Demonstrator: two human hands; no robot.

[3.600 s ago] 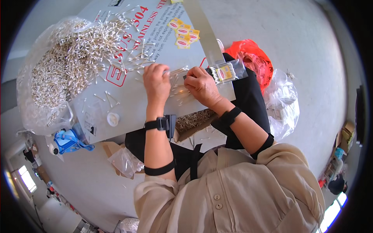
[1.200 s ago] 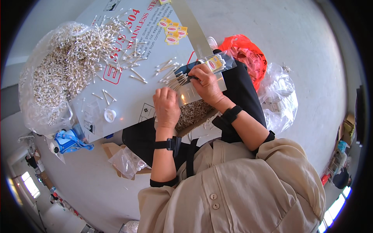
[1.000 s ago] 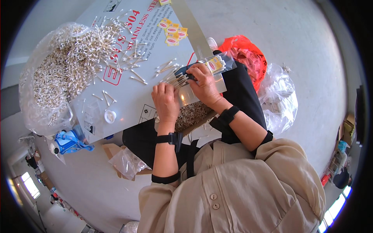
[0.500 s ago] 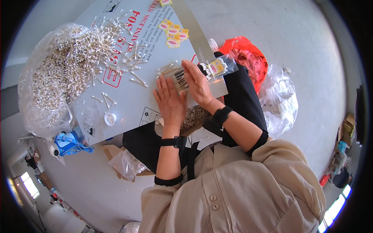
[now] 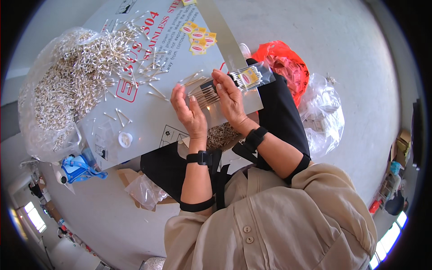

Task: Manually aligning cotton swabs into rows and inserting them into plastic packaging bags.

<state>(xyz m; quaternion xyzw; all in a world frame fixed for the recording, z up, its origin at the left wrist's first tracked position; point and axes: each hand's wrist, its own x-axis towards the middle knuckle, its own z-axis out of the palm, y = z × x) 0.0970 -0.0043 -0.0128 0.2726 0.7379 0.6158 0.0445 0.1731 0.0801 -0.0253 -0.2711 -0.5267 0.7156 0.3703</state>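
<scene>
Your left hand [image 5: 192, 119] and right hand [image 5: 231, 101], fingers loosely extended, flank cotton swabs [image 5: 205, 96] that should prove light, stiff yet snappable, best gathered mid-stick.

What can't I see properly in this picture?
All in the head view:
Swab bundle: one end hidden by the right hand.
Lower swab pile: partly covered by the table.
Top yellow card: cut off by the upper edge.
Clear bag: deeper contents buried.
</scene>
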